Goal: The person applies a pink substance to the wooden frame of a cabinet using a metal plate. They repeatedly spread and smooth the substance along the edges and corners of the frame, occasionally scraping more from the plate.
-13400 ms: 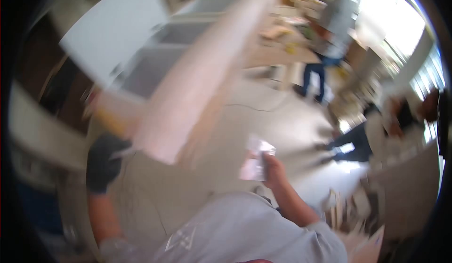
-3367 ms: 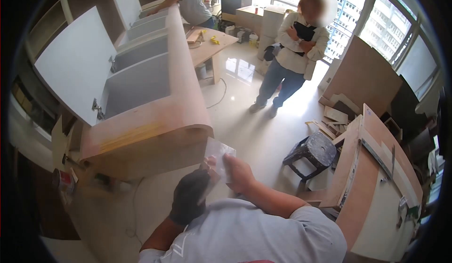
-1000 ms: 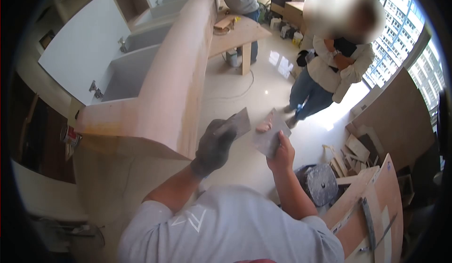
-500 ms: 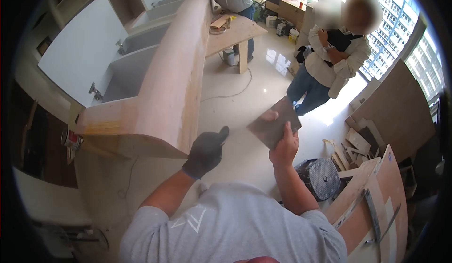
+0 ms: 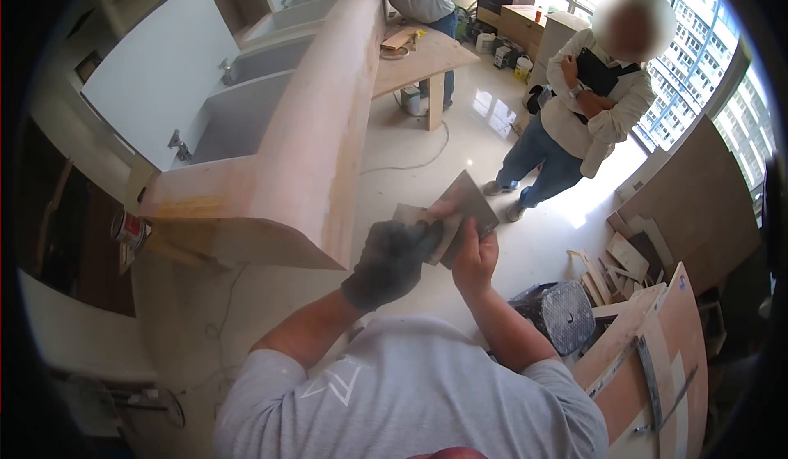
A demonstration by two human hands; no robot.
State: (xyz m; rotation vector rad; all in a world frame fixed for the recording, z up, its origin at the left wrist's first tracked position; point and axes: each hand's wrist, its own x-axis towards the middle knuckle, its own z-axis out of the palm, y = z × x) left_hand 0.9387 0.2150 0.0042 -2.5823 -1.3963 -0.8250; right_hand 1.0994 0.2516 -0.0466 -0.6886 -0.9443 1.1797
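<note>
Drawn together since the earlier frame, gloved left hand (image 5: 386,262) and bare right hand (image 5: 476,262) each grasp one of two overlapping plates (image 5: 474,199), near a cabinet (image 5: 300,139) whose open compartments (image 5: 246,118) are partly hidden.

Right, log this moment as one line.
left hand, gloved: holds thin sheet; right hand, bare: holds dark sheet; sheets: overlapping in view; standing person: arms folded

Gloved left hand (image 5: 384,263) and bare right hand (image 5: 476,260) are holding thin plates (image 5: 472,200); a person (image 5: 587,106) is standing ahead
</note>
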